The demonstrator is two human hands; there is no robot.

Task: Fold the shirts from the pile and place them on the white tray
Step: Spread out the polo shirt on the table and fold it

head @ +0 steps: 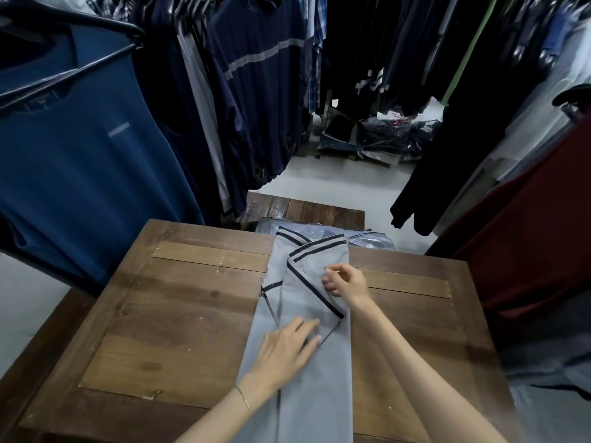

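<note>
- While only part-folded, laid out as a long strip: grey shirt (307, 398) running from the near edge of the desk (160, 314) to the far edge, a little right of centre.
- Done, judging by the lie of the cloth: both sides turned in, striped sleeve (315, 289) laid slantwise across the upper half.
- Left to do, most likely: smoothing that sleeve, folding the strip crosswise into a compact packet, carrying it to the tray.
- No tray to be made out in view, nor any pile; hence no telling how many shirts finished or waiting.
- Left hand (284, 353): flat on the shirt near mid-strip, fingers (307, 327) straight and slightly spread, pressing the cloth down just below the sleeve end, gripping nothing.
- Right hand (348, 282): over the right side of the sleeve, fingers (329, 286) curled inward with tips at the cloth; cannot tell whether pinching a fold or merely touching it.
- Off the far edge: plastic-wrapped packets (371, 241); all round, hanging clothes (80, 155).
</note>
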